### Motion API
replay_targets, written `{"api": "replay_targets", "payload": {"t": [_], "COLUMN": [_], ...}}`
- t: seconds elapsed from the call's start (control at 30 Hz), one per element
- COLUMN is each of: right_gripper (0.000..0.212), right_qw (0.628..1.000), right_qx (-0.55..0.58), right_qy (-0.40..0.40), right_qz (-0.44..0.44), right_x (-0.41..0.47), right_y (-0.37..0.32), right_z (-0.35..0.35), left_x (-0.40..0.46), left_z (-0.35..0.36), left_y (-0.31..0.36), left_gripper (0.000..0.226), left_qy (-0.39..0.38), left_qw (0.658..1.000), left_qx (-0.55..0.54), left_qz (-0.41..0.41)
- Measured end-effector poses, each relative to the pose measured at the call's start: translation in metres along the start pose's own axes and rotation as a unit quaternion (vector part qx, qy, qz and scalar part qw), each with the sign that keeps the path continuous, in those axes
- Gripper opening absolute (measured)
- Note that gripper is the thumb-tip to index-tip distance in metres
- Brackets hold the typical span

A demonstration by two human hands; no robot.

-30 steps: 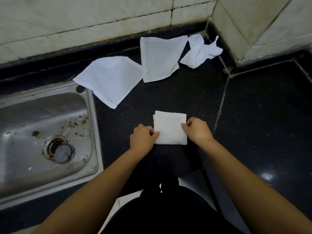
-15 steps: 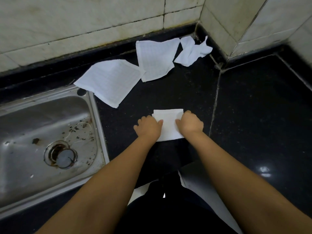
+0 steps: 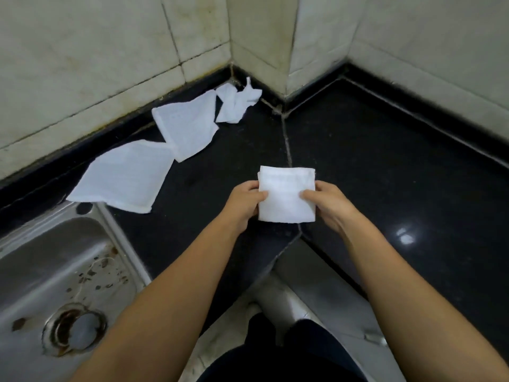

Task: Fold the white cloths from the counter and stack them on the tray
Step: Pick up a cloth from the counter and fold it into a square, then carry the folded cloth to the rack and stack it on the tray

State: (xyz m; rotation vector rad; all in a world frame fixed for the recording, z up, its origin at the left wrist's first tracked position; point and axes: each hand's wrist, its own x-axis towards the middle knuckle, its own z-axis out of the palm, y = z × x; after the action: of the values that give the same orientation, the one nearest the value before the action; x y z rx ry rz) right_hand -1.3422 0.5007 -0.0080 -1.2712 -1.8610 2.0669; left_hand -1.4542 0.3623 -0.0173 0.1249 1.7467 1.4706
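Observation:
A folded white cloth point(image 3: 286, 197) is held square over the black counter point(image 3: 385, 166), near its front inner corner. My left hand point(image 3: 245, 202) pinches its left edge and my right hand point(image 3: 327, 202) pinches its right edge. Three more white cloths lie unfolded along the back wall: a large flat one point(image 3: 126, 177) by the sink, a second flat one point(image 3: 187, 125) behind it, and a crumpled one point(image 3: 237, 103) in the wall corner. No tray is in view.
A steel sink point(image 3: 55, 271) with a stained drain point(image 3: 74, 329) fills the lower left. Tiled walls point(image 3: 110, 51) meet at a jutting corner behind the cloths. The counter bends round to the right, with a light glare point(image 3: 405, 235) on it.
Both hands have lifted the folded cloth off the counter and shifted it to the right, gripping its side edges. The view has swung to the right.

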Motion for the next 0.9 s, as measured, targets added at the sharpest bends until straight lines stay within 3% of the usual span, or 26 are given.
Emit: {"api": "replay_targets", "payload": {"t": [0.1,0.3,0.63,0.9], "right_gripper": [0.019,0.013,0.013,0.014], "right_qw": [0.992,0.93,0.803,0.713], "right_qx": [0.122,0.273,0.338,0.368], "right_qy": [0.039,0.243,0.49,0.595], "right_qz": [0.006,-0.03,-0.04,-0.041], "right_x": [-0.041,-0.166,-0.471,-0.642], "right_y": [0.013,0.081,0.257,0.352], "right_z": [-0.062,-0.174,-0.304,-0.36], "left_x": [-0.014,-0.07,-0.309,-0.467], "left_z": [0.058,0.196,0.425,0.539], "left_y": [0.012,-0.007,-0.154,-0.247], "left_gripper": [0.017,0.021,0.021,0.018], "left_qy": [-0.111,-0.293,-0.523,-0.621], "left_qw": [0.993,0.949,0.824,0.738], "left_qx": [0.035,0.114,0.217,0.259], "left_qz": [0.009,-0.007,-0.028,-0.052]}}
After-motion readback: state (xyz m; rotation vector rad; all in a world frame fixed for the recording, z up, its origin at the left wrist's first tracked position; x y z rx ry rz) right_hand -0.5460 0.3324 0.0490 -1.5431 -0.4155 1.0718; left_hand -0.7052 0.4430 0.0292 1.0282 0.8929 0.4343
